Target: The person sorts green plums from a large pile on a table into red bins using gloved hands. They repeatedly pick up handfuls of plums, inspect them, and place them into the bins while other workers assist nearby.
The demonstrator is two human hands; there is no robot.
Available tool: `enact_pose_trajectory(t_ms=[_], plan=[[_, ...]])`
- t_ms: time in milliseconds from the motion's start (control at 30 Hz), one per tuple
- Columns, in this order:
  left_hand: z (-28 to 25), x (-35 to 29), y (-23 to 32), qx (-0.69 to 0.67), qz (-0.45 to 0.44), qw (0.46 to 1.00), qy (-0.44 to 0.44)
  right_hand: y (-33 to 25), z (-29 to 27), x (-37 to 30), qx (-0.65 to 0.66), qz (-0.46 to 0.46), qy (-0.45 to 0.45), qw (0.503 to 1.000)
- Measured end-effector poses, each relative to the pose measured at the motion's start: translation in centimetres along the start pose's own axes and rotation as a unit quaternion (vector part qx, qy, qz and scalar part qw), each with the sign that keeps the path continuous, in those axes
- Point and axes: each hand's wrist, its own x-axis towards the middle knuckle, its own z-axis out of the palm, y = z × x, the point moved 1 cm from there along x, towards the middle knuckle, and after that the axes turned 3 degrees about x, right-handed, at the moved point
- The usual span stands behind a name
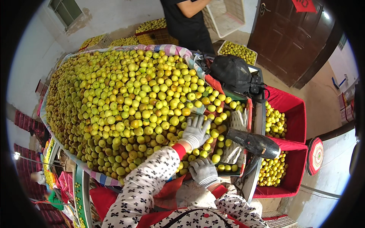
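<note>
Head view: on my feed the gray-gloved left hand lies palm down, fingers spread, on the yellow-green fruit, heaped from the upper left to the center of the frame. Just below center I see the right hand at the heap's lower edge, fingers slightly parted, though I cannot tell whether it pinches anything. Right of center lies a black hair dryer, with a black cap above and red bins farther right.
</note>
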Motion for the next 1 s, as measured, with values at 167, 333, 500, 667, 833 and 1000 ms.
enact_pose_trajectory(t_ms=[167, 333, 500, 667, 833, 1000], plan=[[1.3, -1.8, 3.5, -0.174, 0.131, 0.974, 0.068, 0.2, 0.4, -0.1, 0.0, 0.001, 0.021, 1.0], [-2.7, 0.6, -3.3, -0.198, 0.008, 0.958, 0.207, 0.4, 0.6, -0.4, 0.005, 0.014, 0.006, 1.0], [-1.0, 2.2, -6.7, 0.056, -0.07, 0.995, 0.033, -0.1, 0.0, -0.3, 0.008, 0.004, 0.018, 1.0], [-0.6, 3.7, -5.1, -0.018, -0.094, 0.992, -0.084, 0.4, 0.0, -0.4, 0.024, 0.021, 0.043, 0.999], [-0.6, 1.4, -9.6, -0.361, -0.056, 0.913, 0.184, -0.3, 0.2, 1.1, 0.031, -0.029, 0.042, 0.998], [-3.8, -5.4, -15.1, -0.366, -0.208, 0.876, 0.237, -3.4, 1.9, 5.2, 0.03, -0.097, -0.067, 0.993]])
